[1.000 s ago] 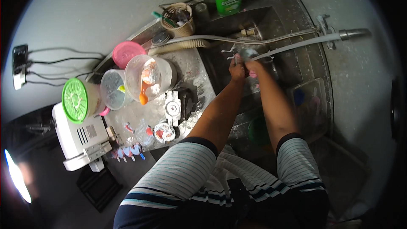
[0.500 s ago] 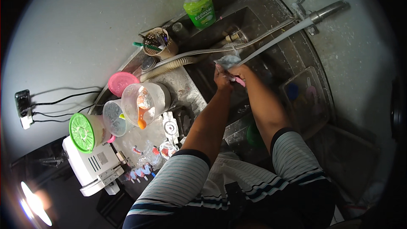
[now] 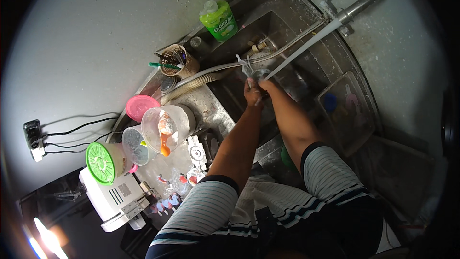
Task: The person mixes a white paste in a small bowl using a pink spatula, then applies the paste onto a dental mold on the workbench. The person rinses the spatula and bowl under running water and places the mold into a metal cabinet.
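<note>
My left hand (image 3: pixel 252 92) and my right hand (image 3: pixel 267 86) are close together over the dark sink basin (image 3: pixel 230 88). A water stream (image 3: pixel 306 43) from the metal tap (image 3: pixel 359 8) falls onto what they hold. At their fingertips is a pale, greyish, rounded wet thing (image 3: pixel 260 74), blurred by splashing water, so its kind is unclear. Both sets of fingers look closed around it, though the right ones are mostly hidden behind the wrist.
A grey hose (image 3: pixel 206 68) crosses the sink beyond my hands. On the far rim stands a green pouch (image 3: pixel 219 21); left are a woven cup (image 3: pixel 179 62), clear tub (image 3: pixel 168 129) with an orange scoop, green-lidded tub (image 3: pixel 101 163) and white machine (image 3: pixel 115 199). Right, a clear box (image 3: pixel 347 115).
The pink handle that showed below my hands is now out of sight. My hands stay together under the water, which splashes up more. The whole view has shifted slightly.
</note>
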Available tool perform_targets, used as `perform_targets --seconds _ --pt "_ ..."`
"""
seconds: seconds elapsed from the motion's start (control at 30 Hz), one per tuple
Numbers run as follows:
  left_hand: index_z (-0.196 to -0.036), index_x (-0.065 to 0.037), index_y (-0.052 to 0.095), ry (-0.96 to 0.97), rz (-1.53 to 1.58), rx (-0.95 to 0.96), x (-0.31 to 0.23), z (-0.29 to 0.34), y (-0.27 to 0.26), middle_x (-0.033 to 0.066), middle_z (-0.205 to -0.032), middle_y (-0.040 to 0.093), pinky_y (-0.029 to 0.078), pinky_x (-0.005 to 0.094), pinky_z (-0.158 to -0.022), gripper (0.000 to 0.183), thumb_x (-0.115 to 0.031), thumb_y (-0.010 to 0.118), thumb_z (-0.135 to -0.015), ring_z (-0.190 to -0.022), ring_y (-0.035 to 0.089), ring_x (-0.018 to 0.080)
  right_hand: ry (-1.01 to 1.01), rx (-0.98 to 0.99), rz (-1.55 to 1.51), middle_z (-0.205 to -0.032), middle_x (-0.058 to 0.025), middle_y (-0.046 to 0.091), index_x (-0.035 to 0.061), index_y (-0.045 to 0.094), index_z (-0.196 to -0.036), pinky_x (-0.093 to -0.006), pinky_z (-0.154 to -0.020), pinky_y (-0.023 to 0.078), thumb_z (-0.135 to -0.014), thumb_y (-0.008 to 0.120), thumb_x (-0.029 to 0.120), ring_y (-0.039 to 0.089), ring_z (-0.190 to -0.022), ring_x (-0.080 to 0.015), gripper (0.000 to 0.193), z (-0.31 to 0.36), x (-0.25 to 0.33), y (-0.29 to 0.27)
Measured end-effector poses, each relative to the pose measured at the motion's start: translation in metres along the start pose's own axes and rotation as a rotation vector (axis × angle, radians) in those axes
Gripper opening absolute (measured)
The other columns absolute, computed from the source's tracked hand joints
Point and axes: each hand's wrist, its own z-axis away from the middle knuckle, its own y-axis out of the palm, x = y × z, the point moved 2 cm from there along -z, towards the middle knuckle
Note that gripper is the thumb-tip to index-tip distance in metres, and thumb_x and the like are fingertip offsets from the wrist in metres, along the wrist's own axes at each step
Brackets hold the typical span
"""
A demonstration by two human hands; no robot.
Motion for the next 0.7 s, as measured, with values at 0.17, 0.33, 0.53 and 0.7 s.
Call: perform_targets --seconds 0.17,0.33,0.53,0.7 --pt "-0.121 -0.001 0.063 0.199 -0.705 -0.019 -0.048 -0.045 -0.027 0.0145 -0.089 0.07 0.052 0.037 -0.082 0.053 -0.049 0.061 -0.096 -0.087 0.068 0.0249 -0.001 0.111 0.503 -0.101 -0.0166 0.072 0.0012 0.069 -0.113 -0.0429 -0.066 0.054 -0.089 0.057 0.014 0.067 -0.08 -0.0315 0.03 0.022 0.067 -0.015" --pt "-0.133 -0.023 0.06 0.464 -1.703 -0.019 -0.11 0.017 -0.011 0.025 -0.145 0.04 0.039 0.0485 -0.107 0.063 -0.057 0.071 -0.082 -0.14 0.033 0.0423 0.515 0.277 0.172 -0.062 -0.0148 0.062 -0.0035 0.065 -0.085 -0.0308 -0.036 0.038 -0.09 0.062 0.015 0.058 -0.045 -0.0187 0.019 0.091 0.08 -0.043" --pt "-0.134 -0.03 0.058 0.996 -2.078 0.054 -0.106 0.03 0.007 0.0239 -0.155 0.023 0.032 0.0494 -0.112 0.064 -0.055 0.075 -0.078 -0.141 0.026 0.0456 0.369 0.213 -0.202 -0.064 -0.0152 0.062 0.0013 0.058 -0.076 -0.027 -0.036 0.036 -0.093 0.058 0.02 0.068 -0.056 -0.0227 0.025 0.093 0.077 -0.071" --pt "-0.127 -0.014 0.06 -0.039 -0.553 -0.172 -0.061 -0.017 -0.041 0.0143 -0.131 0.056 0.044 0.0439 -0.1 0.044 -0.046 0.061 -0.097 -0.117 0.057 0.0349 0.236 0.346 -0.14 -0.072 -0.0183 0.065 -0.0048 0.062 -0.094 -0.0288 -0.038 0.042 -0.095 0.055 0.021 0.068 -0.057 -0.028 0.027 0.123 0.144 -0.059"
